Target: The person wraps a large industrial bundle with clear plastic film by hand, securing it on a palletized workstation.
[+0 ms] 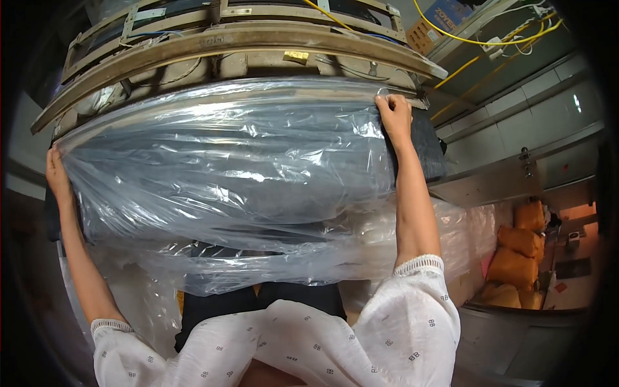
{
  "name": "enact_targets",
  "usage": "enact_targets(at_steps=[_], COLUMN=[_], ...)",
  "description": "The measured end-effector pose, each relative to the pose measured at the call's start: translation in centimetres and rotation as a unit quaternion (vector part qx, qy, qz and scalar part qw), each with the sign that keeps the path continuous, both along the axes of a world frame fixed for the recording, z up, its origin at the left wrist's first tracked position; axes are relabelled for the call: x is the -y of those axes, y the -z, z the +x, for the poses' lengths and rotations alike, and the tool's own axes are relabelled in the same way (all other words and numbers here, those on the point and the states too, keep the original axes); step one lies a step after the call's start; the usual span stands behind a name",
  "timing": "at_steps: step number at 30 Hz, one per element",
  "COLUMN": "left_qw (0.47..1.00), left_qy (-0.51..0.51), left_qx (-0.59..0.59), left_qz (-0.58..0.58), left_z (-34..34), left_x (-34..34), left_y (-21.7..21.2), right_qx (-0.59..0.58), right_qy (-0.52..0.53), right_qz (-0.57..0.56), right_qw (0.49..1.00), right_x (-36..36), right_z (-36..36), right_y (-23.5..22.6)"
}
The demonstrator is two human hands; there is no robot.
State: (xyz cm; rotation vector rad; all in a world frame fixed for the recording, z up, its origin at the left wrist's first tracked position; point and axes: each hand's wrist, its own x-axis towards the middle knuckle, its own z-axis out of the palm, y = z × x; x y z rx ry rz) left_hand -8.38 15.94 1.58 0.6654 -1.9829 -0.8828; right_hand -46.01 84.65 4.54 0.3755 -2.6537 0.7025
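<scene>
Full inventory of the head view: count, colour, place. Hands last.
Plastic sheet: at least 1, clear, across the middle
Dark surface: 1, blackish, under the sheet
Wooden frame: 1, brown, top
Small piece: 1, gold, below the frame
Boxes: at least 2, blue and brown, upper right
Cords: several, yellow and white, mostly upper right
Bundles: several, orange, lower right
Top: 1, white patterned, worn
Trousers: 1 pair, black, worn
Left hand: 1, bare, gripping sheet's left edge
Right hand: 1, bare, pinching sheet's upper-right corner

Glare on the clear, wrinkled plastic sheet [258, 171] partly obscures the dark surface [423, 149] beneath. The white, printed fabric top [412, 322] is cut off by the lower edge.
</scene>
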Motion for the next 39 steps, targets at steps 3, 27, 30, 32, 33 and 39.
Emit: enact_targets(at_steps=[3,27,30,32,33,39], left_qw=[0.997,0.953,0.966,0.967,0.963,0.975], left_qy=[0.016,-0.013,-0.176,-0.234,-0.264,-0.122], left_qx=[0.066,-0.005,0.045,0.045,0.047,-0.057], left_qz=[-0.019,-0.303,-0.184,-0.086,0.009,0.176], left_z=[2.9,9.7,19.8,23.4,24.6,23.5], left_x=[-2.5,-28.3,-26.2,-24.0,-22.8,-14.1], left_y=[-0.9,-3.0,0.8,3.2,4.1,2.8], right_qx=[0.062,0.036,0.042,0.042,0.045,0.041], right_qy=[-0.128,-0.335,-0.32,-0.316,-0.308,-0.329], right_qz=[-0.142,0.236,0.231,0.236,0.234,0.226], right_qw=[0.98,0.912,0.918,0.918,0.921,0.916], right_x=[-1.7,7.5,7.6,8.3,8.8,9.7], right_z=[2.0,16.6,16.1,16.1,16.1,15.1], right_y=[-1.2,-2.5,-2.5,-2.6,-2.7,-2.3])
